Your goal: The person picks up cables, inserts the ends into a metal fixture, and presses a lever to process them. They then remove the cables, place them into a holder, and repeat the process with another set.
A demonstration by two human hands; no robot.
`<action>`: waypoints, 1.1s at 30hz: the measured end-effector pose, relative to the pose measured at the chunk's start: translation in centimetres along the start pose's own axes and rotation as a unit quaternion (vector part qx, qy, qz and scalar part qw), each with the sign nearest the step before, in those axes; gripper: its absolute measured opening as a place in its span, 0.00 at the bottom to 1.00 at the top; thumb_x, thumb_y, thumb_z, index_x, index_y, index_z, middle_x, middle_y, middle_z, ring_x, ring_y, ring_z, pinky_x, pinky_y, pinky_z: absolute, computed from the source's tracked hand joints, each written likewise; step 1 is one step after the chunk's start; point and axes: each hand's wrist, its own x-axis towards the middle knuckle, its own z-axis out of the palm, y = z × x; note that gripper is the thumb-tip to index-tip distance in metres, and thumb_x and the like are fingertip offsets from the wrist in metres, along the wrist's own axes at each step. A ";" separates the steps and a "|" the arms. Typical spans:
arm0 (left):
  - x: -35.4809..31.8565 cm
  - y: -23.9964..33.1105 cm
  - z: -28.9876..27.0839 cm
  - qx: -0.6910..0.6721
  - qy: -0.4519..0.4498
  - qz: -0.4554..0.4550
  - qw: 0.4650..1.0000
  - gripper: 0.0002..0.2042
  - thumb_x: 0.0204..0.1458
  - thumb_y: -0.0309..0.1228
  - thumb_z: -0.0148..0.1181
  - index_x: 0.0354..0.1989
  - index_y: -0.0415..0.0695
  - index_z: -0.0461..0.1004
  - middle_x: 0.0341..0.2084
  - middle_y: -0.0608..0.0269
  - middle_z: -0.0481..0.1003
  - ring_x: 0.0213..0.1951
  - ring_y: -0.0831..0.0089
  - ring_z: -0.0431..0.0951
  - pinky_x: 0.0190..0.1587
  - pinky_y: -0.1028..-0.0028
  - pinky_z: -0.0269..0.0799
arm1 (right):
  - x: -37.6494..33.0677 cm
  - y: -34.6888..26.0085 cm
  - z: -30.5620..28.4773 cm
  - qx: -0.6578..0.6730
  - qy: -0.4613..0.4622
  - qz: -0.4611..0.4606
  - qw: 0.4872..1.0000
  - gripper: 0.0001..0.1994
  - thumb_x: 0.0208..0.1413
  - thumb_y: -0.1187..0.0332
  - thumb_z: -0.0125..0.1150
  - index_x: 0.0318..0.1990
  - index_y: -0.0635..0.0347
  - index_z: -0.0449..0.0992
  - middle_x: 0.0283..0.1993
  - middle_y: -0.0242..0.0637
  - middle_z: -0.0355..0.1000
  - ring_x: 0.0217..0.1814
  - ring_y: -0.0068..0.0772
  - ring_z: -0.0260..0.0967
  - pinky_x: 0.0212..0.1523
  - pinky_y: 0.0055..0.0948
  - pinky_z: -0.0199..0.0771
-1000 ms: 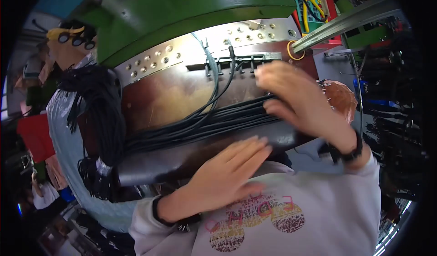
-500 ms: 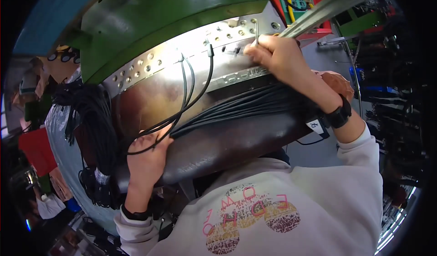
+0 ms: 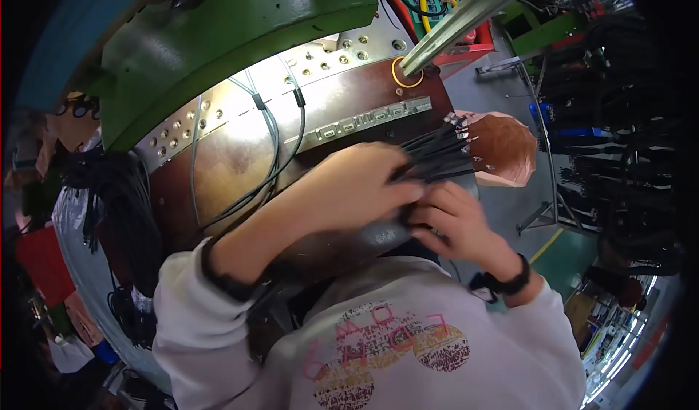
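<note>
A bundle of black cables (image 3: 437, 151) lies across the near part of the bench, its metal-tipped ends pointing right. My left hand (image 3: 364, 180) reaches across to it and closes over the cables, its fingertips blurred. Right beside it, almost touching, is my right hand (image 3: 459, 221). Its fingers are curled inward toward the bundle, and what they pinch is hidden. Farther left, a looped black cable (image 3: 273, 137) with a dark sleeve and a second sleeved cable (image 3: 300, 108) run down from the perforated metal plate (image 3: 218, 97).
A green machine housing (image 3: 233, 38) overhangs the plate. A slotted metal strip (image 3: 364, 122) sits on the brown bench. A slanting metal bar (image 3: 473, 20) stands near a yellow ring (image 3: 395, 71). Brown paper (image 3: 502, 148) is at the right; a black cable hank (image 3: 120, 199) hangs left.
My left hand has left the looped cable and moved right to the bundle. My right hand has come down from the plate to the bundle; the thin metal rod no longer shows in it.
</note>
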 end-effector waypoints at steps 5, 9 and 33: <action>0.8 1.8 4.3 -0.328 0.093 0.090 0.936 0.14 0.62 0.35 0.52 0.28 0.39 0.74 0.14 0.69 0.68 0.15 0.83 0.61 0.19 0.79 0.56 | 3.2 0.7 -0.1 -0.045 0.038 0.012 0.998 0.12 0.45 0.66 0.68 0.37 0.57 0.77 0.45 0.37 0.73 0.48 0.40 0.71 0.41 0.36 0.71; -4.7 -0.3 8.1 -0.571 0.151 0.002 0.807 0.16 0.66 0.41 0.48 0.37 0.40 0.74 0.14 0.68 0.68 0.15 0.85 0.60 0.18 0.82 0.52 | 10.3 2.8 0.5 -0.080 0.093 -0.033 0.992 0.12 0.47 0.68 0.66 0.40 0.60 0.76 0.42 0.37 0.72 0.45 0.40 0.70 0.42 0.37 0.71; -8.2 -4.3 8.9 -0.647 0.293 0.053 0.702 0.15 0.65 0.35 0.49 0.41 0.35 0.77 0.26 0.57 0.78 0.25 0.76 0.77 0.29 0.81 0.71 | 13.9 1.5 2.2 0.058 0.045 -0.106 0.992 0.12 0.41 0.82 0.61 0.35 0.59 0.72 0.38 0.36 0.73 0.40 0.43 0.72 0.37 0.36 0.74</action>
